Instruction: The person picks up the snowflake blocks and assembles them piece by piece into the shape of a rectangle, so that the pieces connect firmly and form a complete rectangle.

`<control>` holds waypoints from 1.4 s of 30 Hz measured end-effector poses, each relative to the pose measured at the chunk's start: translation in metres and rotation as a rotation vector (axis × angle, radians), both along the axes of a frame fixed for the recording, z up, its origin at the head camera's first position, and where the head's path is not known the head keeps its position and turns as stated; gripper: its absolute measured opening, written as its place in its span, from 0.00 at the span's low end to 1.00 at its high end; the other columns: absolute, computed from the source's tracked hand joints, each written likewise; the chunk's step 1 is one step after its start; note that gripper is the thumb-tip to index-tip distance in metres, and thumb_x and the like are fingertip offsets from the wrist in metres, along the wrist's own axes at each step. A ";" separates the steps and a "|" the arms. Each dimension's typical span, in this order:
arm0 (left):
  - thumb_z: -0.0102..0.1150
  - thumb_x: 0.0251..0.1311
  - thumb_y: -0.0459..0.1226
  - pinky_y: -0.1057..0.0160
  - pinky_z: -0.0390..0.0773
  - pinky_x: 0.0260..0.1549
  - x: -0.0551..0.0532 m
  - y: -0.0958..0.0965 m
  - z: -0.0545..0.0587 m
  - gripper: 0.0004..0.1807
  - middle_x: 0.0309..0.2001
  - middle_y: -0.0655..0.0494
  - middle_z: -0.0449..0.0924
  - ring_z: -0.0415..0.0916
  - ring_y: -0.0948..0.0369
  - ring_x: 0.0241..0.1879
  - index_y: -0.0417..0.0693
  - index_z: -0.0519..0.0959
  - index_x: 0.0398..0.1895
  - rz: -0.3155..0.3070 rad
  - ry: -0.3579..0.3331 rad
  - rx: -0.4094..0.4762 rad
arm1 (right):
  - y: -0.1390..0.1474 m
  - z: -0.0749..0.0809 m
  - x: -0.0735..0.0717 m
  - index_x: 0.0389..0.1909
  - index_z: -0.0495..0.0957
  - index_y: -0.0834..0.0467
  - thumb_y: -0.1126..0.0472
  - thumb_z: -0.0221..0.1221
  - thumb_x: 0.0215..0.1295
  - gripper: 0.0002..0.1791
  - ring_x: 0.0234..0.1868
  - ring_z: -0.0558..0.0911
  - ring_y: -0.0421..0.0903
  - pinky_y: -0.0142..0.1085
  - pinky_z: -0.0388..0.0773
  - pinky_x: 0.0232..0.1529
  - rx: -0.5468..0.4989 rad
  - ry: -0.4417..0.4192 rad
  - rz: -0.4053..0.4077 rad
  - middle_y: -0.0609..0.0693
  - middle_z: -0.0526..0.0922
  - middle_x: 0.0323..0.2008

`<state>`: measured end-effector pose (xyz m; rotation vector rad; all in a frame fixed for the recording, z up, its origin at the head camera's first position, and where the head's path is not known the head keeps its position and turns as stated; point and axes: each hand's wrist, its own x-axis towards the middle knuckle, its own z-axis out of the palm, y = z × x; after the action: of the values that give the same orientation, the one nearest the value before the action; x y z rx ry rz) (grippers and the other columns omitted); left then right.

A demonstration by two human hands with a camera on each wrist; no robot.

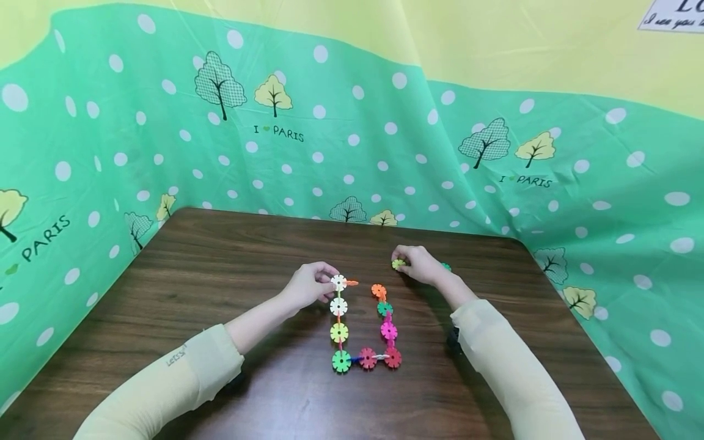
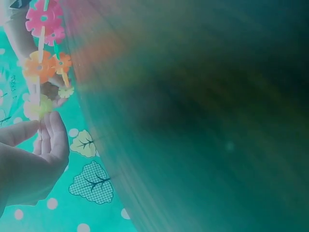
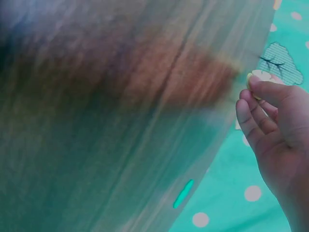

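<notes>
Notched plastic discs interlock in a U-shaped chain on the table. Down its left side run white discs, a yellow disc (image 1: pixel 339 333) and a green corner disc (image 1: pixel 341 361). Up the right side come a pink disc (image 1: pixel 388 330), a teal disc (image 1: pixel 385 308) and an orange disc (image 1: pixel 378 290). At the top left, my left hand (image 1: pixel 309 286) pinches the white end disc (image 1: pixel 338 282), from which an orange disc (image 1: pixel 352 283) sticks out edge-on. Farther back and to the right, my right hand (image 1: pixel 420 264) pinches a loose yellow-green disc (image 1: pixel 398 264) between thumb and fingers.
A single green disc (image 3: pixel 183 193) lies on the wooden table (image 1: pixel 247 244), partly behind my right wrist in the head view. Red discs (image 1: pixel 367 358) form the chain's near side. Polka-dot cloth (image 1: pixel 352 122) hangs round the table's far and side edges.
</notes>
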<state>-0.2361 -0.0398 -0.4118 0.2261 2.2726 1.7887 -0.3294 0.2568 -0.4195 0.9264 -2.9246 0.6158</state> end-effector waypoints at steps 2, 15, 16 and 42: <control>0.59 0.55 0.25 0.55 0.82 0.30 -0.001 0.000 0.000 0.14 0.30 0.47 0.79 0.80 0.56 0.27 0.38 0.77 0.46 -0.001 -0.001 0.004 | -0.001 0.003 0.002 0.36 0.77 0.58 0.70 0.62 0.58 0.07 0.32 0.78 0.43 0.40 0.77 0.36 -0.028 0.012 -0.007 0.48 0.80 0.29; 0.58 0.57 0.27 0.61 0.82 0.27 -0.002 0.003 0.002 0.13 0.30 0.48 0.79 0.78 0.61 0.25 0.37 0.79 0.47 0.010 -0.021 -0.019 | -0.010 0.026 0.022 0.35 0.79 0.56 0.64 0.62 0.61 0.03 0.32 0.80 0.43 0.40 0.77 0.35 -0.192 0.081 -0.084 0.48 0.83 0.30; 0.58 0.57 0.27 0.61 0.82 0.27 -0.002 0.003 0.002 0.13 0.30 0.48 0.79 0.78 0.61 0.25 0.37 0.79 0.47 0.011 -0.022 -0.018 | -0.011 0.027 0.024 0.35 0.79 0.56 0.64 0.62 0.61 0.03 0.32 0.80 0.42 0.39 0.77 0.34 -0.204 0.083 -0.085 0.48 0.84 0.30; 0.60 0.58 0.30 0.54 0.82 0.33 -0.003 0.000 0.006 0.10 0.33 0.48 0.79 0.81 0.50 0.30 0.35 0.80 0.42 0.030 -0.024 0.034 | -0.054 0.035 0.074 0.44 0.79 0.64 0.65 0.62 0.61 0.11 0.31 0.82 0.60 0.52 0.81 0.36 -0.582 -0.352 -0.185 0.56 0.82 0.30</control>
<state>-0.2395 -0.0403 -0.4059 0.1763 2.2426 1.8362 -0.2550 0.2025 -0.3840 0.5121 -2.7609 1.6319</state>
